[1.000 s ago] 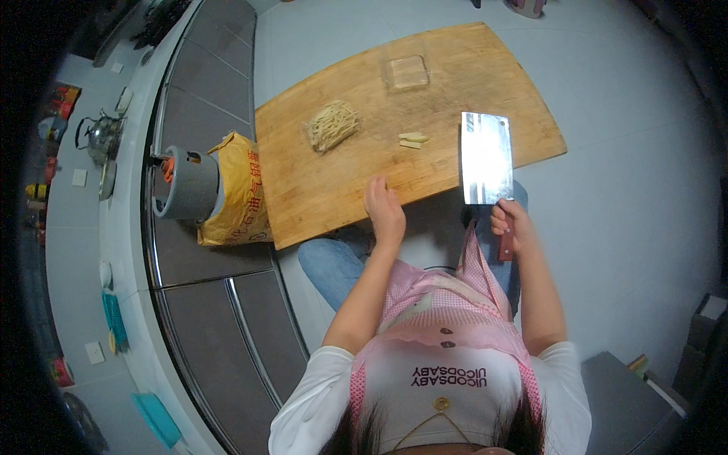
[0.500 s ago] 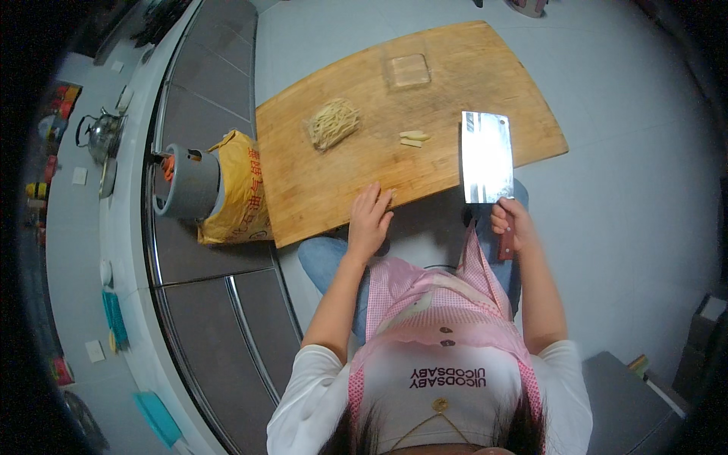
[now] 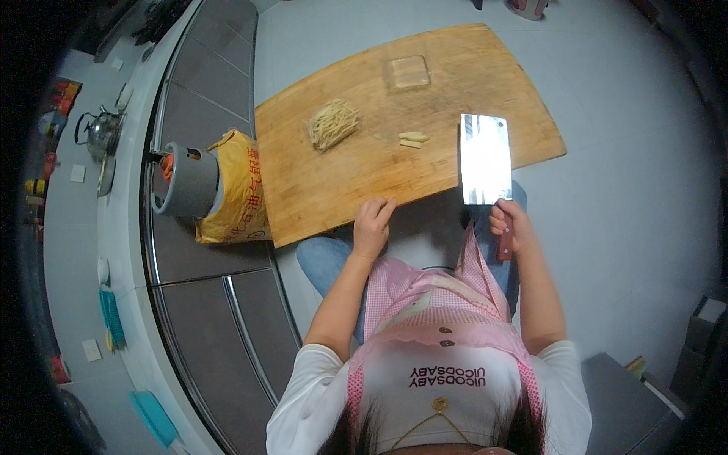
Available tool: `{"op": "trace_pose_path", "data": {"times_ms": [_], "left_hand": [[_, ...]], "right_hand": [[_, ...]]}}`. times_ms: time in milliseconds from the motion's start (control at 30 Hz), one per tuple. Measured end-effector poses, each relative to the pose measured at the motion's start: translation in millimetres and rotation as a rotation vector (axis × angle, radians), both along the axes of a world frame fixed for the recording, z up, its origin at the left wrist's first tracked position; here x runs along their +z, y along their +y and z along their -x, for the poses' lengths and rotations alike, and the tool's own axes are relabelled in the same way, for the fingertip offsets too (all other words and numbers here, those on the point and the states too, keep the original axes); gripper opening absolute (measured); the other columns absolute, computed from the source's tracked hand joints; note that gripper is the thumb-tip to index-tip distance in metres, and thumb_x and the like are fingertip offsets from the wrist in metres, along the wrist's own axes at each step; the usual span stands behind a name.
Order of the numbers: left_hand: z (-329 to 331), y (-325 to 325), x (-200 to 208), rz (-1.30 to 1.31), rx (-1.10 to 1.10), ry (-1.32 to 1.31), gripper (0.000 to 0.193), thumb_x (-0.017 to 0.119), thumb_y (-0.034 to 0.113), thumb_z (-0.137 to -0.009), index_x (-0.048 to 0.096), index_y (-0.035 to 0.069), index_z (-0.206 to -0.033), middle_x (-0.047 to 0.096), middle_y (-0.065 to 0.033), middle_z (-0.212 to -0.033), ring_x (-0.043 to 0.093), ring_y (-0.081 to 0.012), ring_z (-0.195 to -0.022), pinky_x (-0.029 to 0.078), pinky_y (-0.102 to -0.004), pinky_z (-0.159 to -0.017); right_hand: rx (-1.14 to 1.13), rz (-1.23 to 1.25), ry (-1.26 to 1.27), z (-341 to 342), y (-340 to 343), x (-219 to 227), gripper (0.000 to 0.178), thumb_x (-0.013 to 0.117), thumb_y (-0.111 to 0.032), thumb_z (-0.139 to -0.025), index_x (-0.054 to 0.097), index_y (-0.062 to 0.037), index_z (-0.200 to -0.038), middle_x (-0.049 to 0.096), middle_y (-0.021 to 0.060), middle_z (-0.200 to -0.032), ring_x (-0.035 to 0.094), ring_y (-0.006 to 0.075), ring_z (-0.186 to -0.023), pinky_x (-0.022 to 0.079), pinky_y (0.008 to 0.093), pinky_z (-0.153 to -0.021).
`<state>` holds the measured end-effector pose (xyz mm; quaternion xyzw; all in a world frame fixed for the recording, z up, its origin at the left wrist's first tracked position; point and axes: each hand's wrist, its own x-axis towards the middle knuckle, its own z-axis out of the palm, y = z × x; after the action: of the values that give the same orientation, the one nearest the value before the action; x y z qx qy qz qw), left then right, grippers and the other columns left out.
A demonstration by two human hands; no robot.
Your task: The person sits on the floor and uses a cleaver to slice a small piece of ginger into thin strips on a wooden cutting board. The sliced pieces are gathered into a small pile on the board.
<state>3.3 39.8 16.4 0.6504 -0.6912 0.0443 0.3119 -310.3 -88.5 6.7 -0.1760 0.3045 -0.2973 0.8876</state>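
Observation:
In my right hand (image 3: 509,226) is a cleaver (image 3: 486,161), gripped by its reddish-brown handle. Its broad shiny blade points away from me, over the near right edge of the wooden cutting board (image 3: 326,201). My left hand (image 3: 372,224) rests at the board's near edge, fingers curled and drawn together; whatever is at the fingertips is hidden or too small to name. A few pale peeled strips (image 3: 413,139) lie mid-board. Left of them sits a heap of thin pale shreds (image 3: 334,123) in a clear container. A shallow clear tray (image 3: 409,72) lies toward the far edge.
Left of the board stand a yellow bag (image 3: 239,189) with red print and a grey cylindrical container (image 3: 184,182). Dark cabinets run along the left below a counter holding a kettle (image 3: 99,135). A grey box (image 3: 629,402) sits at lower right.
My left hand's fingers have curled in from a spread, outstretched pose, closing at the board's near edge where a small pale bit showed. The cleaver has hardly moved.

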Motion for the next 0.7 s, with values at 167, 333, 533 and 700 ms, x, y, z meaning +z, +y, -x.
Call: {"op": "trace_pose_path", "data": {"times_ms": [167,333,533,700], "left_hand": [[-3.6,1.4,4.1,-0.039,-0.029,0.026,0.037,0.060,-0.007,-0.068,0.065,0.005,-0.102,0.061,-0.0112,-0.095,0.059,-0.0299,-0.089,0.049,-0.0382,-0.078],[-8.6,-0.9,3.4,-0.057,-0.053,0.106,0.030,0.060,-0.006,-0.072,0.065,0.004,-0.100,0.063,-0.0121,-0.093,0.059,-0.0312,-0.088,0.050,-0.0383,-0.078],[-10.6,-2.3,4.5,-0.130,0.166,0.398,0.021,0.062,0.001,-0.083,0.065,0.002,-0.103,0.065,-0.0094,-0.088,0.062,-0.0242,-0.079,0.050,-0.0303,-0.071],[-34.4,-12.7,4.8,-0.149,0.476,1.223,0.023,0.064,0.011,-0.088,0.065,0.000,-0.108,0.065,-0.0024,-0.084,0.058,-0.0101,-0.076,0.047,-0.0231,-0.066]], "right_hand": [[-0.014,-0.017,-0.003,0.0,0.3,-2.2,0.017,0.056,-0.019,-0.091,0.047,-0.0102,-0.080,0.048,0.0016,-0.063,0.042,0.0103,-0.047,0.038,0.0258,-0.043],[-0.027,-0.028,-0.015,-1.0,1.1,1.3,0.015,0.055,-0.017,-0.091,0.047,-0.0102,-0.081,0.048,0.0019,-0.064,0.042,0.0103,-0.048,0.037,0.0259,-0.043],[-0.031,-0.039,-0.034,0.0,0.3,-1.0,0.014,0.055,-0.016,-0.091,0.046,-0.0104,-0.083,0.047,0.0021,-0.064,0.041,0.0103,-0.048,0.036,0.0254,-0.043],[-0.047,-0.068,-0.012,-1.7,0.4,-1.3,0.013,0.055,-0.016,-0.092,0.046,-0.0105,-0.083,0.047,0.0019,-0.064,0.041,0.0102,-0.048,0.035,0.0249,-0.042]]}}
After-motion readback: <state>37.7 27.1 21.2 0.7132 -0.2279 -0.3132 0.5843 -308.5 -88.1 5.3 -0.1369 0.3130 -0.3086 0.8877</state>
